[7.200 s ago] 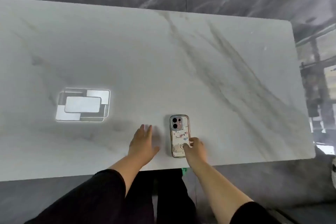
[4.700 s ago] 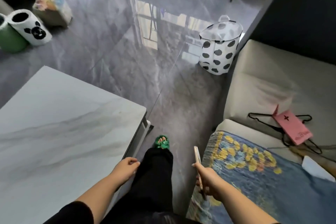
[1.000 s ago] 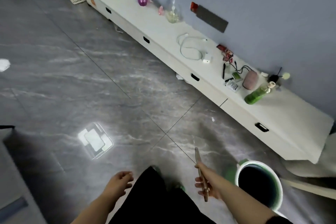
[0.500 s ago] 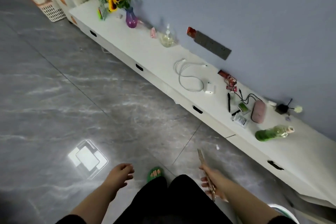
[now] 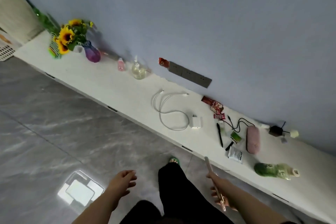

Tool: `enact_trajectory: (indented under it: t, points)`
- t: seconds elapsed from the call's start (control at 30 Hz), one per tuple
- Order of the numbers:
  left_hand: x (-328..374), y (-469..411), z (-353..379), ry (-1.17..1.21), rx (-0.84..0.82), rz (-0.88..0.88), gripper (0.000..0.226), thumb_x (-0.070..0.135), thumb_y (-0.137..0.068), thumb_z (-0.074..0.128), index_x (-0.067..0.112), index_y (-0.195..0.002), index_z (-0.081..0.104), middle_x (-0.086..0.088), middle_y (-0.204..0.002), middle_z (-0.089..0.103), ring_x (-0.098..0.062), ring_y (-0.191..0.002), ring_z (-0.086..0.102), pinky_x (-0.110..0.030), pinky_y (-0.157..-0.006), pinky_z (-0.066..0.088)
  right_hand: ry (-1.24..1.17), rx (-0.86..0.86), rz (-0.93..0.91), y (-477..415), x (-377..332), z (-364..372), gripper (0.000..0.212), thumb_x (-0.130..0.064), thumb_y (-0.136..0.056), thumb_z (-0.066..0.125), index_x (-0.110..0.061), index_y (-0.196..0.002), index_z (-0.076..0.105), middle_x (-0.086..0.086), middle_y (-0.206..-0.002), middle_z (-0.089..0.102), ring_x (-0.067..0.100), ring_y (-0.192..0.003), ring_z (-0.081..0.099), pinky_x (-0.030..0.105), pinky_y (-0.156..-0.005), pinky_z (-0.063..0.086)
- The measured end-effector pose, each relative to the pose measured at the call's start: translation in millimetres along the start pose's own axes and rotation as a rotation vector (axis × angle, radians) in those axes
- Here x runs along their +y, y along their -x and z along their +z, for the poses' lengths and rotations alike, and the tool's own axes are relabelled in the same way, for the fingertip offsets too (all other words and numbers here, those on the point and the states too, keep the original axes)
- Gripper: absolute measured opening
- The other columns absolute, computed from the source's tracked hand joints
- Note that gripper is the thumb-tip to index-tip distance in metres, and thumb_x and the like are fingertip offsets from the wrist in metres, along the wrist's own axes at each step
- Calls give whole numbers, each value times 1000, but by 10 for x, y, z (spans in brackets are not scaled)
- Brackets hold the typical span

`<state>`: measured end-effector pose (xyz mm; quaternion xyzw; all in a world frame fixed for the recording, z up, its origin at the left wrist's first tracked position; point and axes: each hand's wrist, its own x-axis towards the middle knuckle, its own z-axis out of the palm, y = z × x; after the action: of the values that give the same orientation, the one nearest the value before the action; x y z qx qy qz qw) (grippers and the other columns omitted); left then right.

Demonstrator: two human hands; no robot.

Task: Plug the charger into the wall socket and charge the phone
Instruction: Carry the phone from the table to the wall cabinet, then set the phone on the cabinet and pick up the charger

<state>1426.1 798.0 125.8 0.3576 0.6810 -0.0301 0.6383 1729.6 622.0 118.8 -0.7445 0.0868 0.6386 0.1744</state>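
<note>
A person stands on a grey marble-look floor (image 5: 72,123), looking down at a long, low white cabinet (image 5: 116,85) that runs along a blue-grey wall.

The right hand (image 5: 221,194) is clamped around one phone (image 5: 214,182), held edge-on near the cabinet's front edge. The left hand (image 5: 123,182) hangs empty over the floor, fingers loosely curled and slightly apart.

One white charger block (image 5: 196,122) lies on the cabinet top, with one white cable (image 5: 169,111) looped to its left. On the wall just beyond is one long grey socket strip (image 5: 190,74); nothing is plugged into it.

Far left stands one purple vase (image 5: 91,53) of sunflowers (image 5: 66,36). Right of it are one small pink bottle (image 5: 121,64) and one round clear bottle (image 5: 139,72). Right of the charger lie one black pen (image 5: 220,134), one pink case (image 5: 253,139) and one green bottle (image 5: 272,171) on its side.
</note>
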Motion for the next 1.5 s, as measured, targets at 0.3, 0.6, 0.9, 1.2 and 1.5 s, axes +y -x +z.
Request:
enact_trajectory:
  t: [0.3, 0.6, 0.9, 1.2, 1.5]
  points:
    - [1216, -655, -267, -82, 17, 18, 12, 20, -96, 52, 13, -97, 61, -7, -92, 66, -20, -78, 60, -28, -62, 43, -29, -11, -137, -322, -1600, 347, 46, -52, -77, 65, -10, -94, 64, 12, -82, 56, 25, -71, 56, 30, -60, 48]
    - [2512, -1715, -751, -364, -148, 24, 13, 27, -94, 51, 22, -93, 63, -1, -97, 69, -17, -87, 64, -27, -66, 44, -262, 57, -49, -534, -2646, 1023, 38, -43, -83, 65, -8, -98, 60, 12, -85, 51, 26, -72, 52, 32, -65, 42]
    - [3351, -3113, -699, -836, -187, 230, 34, 23, -90, 55, 19, -124, 57, -5, -126, 62, -19, -110, 60, -23, -90, 42, -429, 57, 1, -1155, -3467, 1876, 28, -32, -81, 71, -14, -73, 50, 3, -60, 46, 15, -50, 44, 25, -47, 35]
    - [3211, -4365, -392, -1526, -139, 623, 125, 66, -68, 65, 32, -145, -27, -5, -153, -36, -25, -145, -24, -48, -120, -1, -489, 129, -125, -2246, -4099, 2617, 53, -29, -70, 79, -16, -113, 52, 8, -95, 62, 19, -71, 58, 28, -54, 46]
    - [2904, -4731, -307, -1527, -97, 671, 146, 82, -46, 61, 34, -136, -42, -7, -144, -51, -28, -133, -46, -61, -111, -14, -246, 503, -170, -2788, -4171, 2760, 90, -39, -60, 76, -21, -135, 31, 3, -130, 42, 26, -123, 43, 44, -104, 39]
